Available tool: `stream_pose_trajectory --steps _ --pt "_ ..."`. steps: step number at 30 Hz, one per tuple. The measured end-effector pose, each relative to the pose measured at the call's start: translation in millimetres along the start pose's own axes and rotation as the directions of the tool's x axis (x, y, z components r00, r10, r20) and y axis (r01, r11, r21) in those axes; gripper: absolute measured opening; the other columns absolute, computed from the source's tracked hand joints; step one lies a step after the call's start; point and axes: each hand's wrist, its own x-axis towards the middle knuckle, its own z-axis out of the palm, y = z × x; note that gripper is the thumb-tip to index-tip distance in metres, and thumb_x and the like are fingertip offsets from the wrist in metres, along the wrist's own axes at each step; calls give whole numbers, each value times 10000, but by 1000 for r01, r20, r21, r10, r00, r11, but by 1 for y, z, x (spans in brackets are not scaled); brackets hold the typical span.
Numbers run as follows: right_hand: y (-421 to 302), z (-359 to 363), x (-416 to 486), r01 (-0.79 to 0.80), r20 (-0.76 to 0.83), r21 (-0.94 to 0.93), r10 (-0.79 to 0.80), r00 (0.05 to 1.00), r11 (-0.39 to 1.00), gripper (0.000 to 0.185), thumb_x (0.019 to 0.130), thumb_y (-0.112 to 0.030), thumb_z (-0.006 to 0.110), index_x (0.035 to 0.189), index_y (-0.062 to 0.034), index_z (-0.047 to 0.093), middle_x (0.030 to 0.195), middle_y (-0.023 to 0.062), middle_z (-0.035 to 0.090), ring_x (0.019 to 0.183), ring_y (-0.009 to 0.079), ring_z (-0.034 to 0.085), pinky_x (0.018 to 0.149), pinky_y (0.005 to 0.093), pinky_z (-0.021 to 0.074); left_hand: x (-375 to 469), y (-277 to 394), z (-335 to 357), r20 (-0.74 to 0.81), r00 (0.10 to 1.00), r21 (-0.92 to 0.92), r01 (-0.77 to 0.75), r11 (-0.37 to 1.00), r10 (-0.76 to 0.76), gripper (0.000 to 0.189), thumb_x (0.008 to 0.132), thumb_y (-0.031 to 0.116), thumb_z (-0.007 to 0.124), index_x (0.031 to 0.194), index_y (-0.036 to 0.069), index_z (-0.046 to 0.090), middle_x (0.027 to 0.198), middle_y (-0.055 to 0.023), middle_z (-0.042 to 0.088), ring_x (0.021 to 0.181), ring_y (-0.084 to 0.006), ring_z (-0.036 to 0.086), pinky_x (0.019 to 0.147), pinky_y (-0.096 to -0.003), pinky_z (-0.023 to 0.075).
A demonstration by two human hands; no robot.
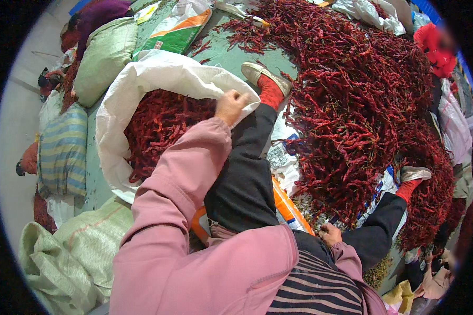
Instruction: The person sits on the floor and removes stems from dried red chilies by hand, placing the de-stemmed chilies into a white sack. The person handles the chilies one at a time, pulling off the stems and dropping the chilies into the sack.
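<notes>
My left hand (231, 105) grips the rolled rim of a large white woven sack (114, 106) that stands open on the left. Dried red chilies (165, 126) fill the sack's inside below the rim. A wide heap of dried red chilies (351, 118) spreads over the floor in front of me and to the right, between and past my outstretched legs. My right hand (331, 234) rests low beside my right thigh, near the heap's close edge; its fingers are partly curled, and whether they hold anything cannot be made out.
A full pale green sack (106, 59) and a striped sack (63, 151) stand beyond the white one. Another green sack (90, 244) lies at lower left. Printed bags (177, 29) lie at the top. Other people sit around the edges, one in red (435, 49) at upper right.
</notes>
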Motion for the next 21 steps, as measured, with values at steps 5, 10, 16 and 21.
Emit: stream_pose_trajectory --steps 5,10,16,21 --pt "18 10 5 2 14 -54 -1 1000 999 295 711 -157 606 966 -9 593 873 151 626 799 211 607 707 301 467 46 3 -68 -195 965 494 -58 867 176 509 719 204 585 1157 -6 434 931 -251 579 841 -374 579 757 -429 453" --pt "10 7 7 -91 83 25 89 993 996 345 691 -219 632 993 -58 595 914 152 616 819 293 598 728 347 463 109 25 -110 56 933 538 272 797 -356 392 737 96 507 1111 -21 488 921 -235 591 821 -349 590 742 -384 472" --pt "29 15 11 -112 79 51 108 991 992 341 703 -223 627 996 -52 593 931 165 610 826 280 601 724 349 466 135 -16 -104 152 985 853 -88 514 -84 222 741 98 493 936 34 577 801 -209 600 745 -341 596 680 -404 465" --pt "25 15 6 -82 29 14 82 996 996 302 731 -150 588 987 10 583 838 150 628 750 207 601 684 307 466 117 59 -85 3 761 631 -505 589 649 133 764 86 463 864 44 540 778 -174 592 754 -355 571 669 -433 448"
